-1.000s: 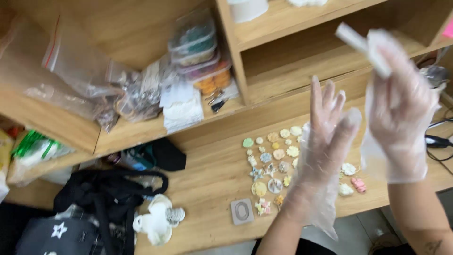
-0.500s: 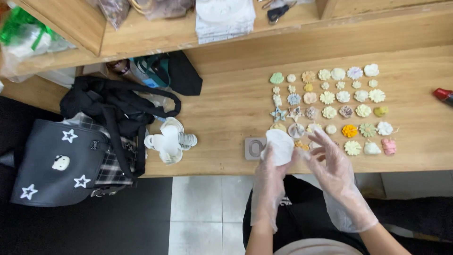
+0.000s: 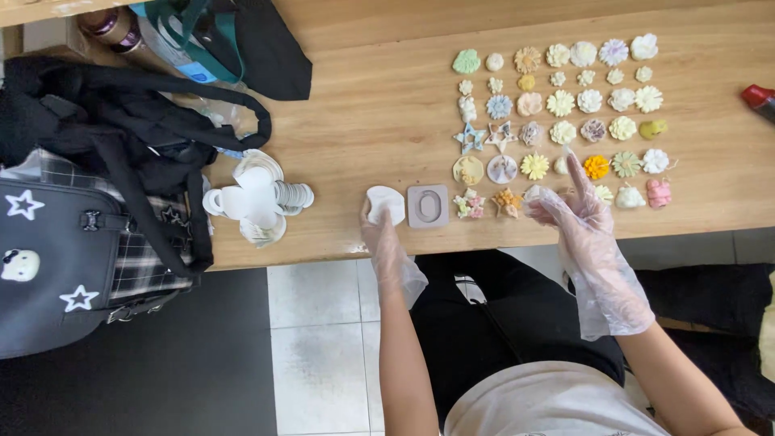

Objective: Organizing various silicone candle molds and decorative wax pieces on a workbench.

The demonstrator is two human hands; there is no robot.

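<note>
Left hand (image 3: 379, 230), in its clear plastic glove, now rests at the near edge of the table (image 3: 379, 121) with its fingers closed on a small white round piece (image 3: 386, 203), which has come down from mid-air half a second ago to sit on the wood just left of the grey rectangular mould (image 3: 427, 206). Your right hand (image 3: 577, 206), also gloved, has drawn back a little and hovers empty, fingers spread wide with one pointing up, over the bottom rows of the grid of small coloured flower and star shapes (image 3: 557, 105) at centre right. Your view has also dropped closer over the table, so the shelves above are gone from the frame. No readable sign or package faces you: at upper left lies a clear bag with teal straps (image 3: 190, 40) beside a dark bottle cap (image 3: 113, 24), at left a black bag with white stars (image 3: 56, 266), near it a cluster of white round cutters (image 3: 254, 198), and at the right edge a red object (image 3: 759, 98).
</note>
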